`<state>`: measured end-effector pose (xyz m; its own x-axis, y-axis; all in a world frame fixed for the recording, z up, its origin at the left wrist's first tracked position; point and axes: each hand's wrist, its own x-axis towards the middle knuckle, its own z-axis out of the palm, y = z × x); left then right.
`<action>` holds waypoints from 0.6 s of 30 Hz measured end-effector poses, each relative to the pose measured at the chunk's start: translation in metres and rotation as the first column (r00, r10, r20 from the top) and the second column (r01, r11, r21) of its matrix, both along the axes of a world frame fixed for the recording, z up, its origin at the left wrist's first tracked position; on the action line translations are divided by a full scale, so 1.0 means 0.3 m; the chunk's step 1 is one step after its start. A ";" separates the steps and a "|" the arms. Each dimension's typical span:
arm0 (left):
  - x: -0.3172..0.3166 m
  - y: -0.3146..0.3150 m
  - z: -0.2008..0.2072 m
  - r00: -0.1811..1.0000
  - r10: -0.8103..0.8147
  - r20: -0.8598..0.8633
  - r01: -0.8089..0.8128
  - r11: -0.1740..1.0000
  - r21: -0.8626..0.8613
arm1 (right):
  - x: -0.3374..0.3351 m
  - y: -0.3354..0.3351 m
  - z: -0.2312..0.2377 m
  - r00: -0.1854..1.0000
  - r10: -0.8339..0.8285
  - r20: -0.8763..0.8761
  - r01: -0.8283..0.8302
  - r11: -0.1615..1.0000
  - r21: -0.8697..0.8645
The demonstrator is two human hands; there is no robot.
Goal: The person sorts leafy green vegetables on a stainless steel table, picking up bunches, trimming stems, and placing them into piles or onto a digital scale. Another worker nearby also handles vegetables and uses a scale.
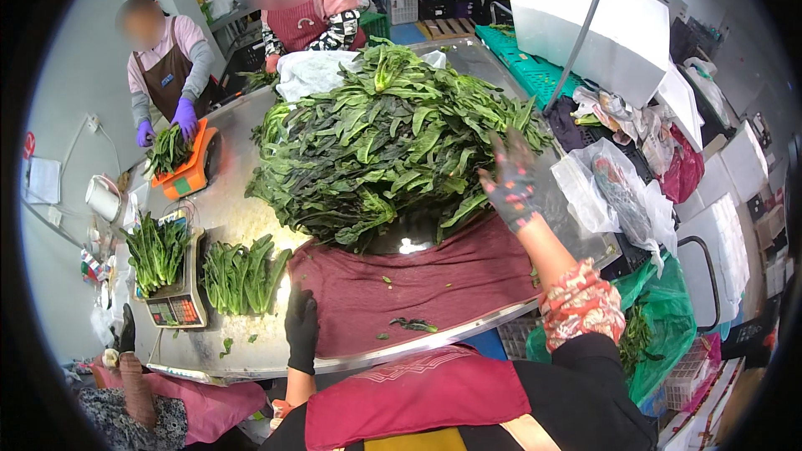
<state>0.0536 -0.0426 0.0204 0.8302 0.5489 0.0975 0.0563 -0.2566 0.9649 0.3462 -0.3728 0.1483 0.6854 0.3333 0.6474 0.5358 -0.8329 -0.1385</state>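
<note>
A large heap of long-leaf lettuce (pixel 393 150) fills the middle of the metal table. At its right side is my right hand (pixel 511 188), in a dark patterned glove, its fingers spread beside the outer leaves and holding nothing visible. My left hand (pixel 302 326), in a black glove, is at the near table edge with fingers stretched out, beside the left border of a maroon cloth (pixel 401 292). A few loose leaf scraps (pixel 413 325) lie on this cloth. Left of my left hand lies a bunch of lettuce (pixel 245 274), apart from the fingers.
A digital scale (pixel 177 311) bears another lettuce bunch (pixel 157 255). Beyond, a person in purple gloves (pixel 185 117) handles greens on an orange scale (pixel 188 169). Another person stands behind the heap; one sits lower left. A green bag (pixel 668 317) and white foam box (pixel 593 25) are right.
</note>
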 end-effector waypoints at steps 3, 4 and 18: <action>0.034 -0.090 0.009 0.999 -0.032 0.006 0.032 0.989 -0.141 | 0.137 0.060 -0.029 0.991 -0.062 0.120 0.073 0.993 -0.090; 0.047 -0.117 0.018 0.998 -0.064 -0.001 0.063 0.992 -0.106 | 0.218 0.013 -0.043 0.987 0.064 -0.147 -0.054 0.996 0.071; 0.149 -0.285 0.078 0.933 -0.358 0.020 0.355 0.915 -0.193 | 0.114 -0.390 -0.002 0.410 0.907 0.093 0.051 -0.125 0.991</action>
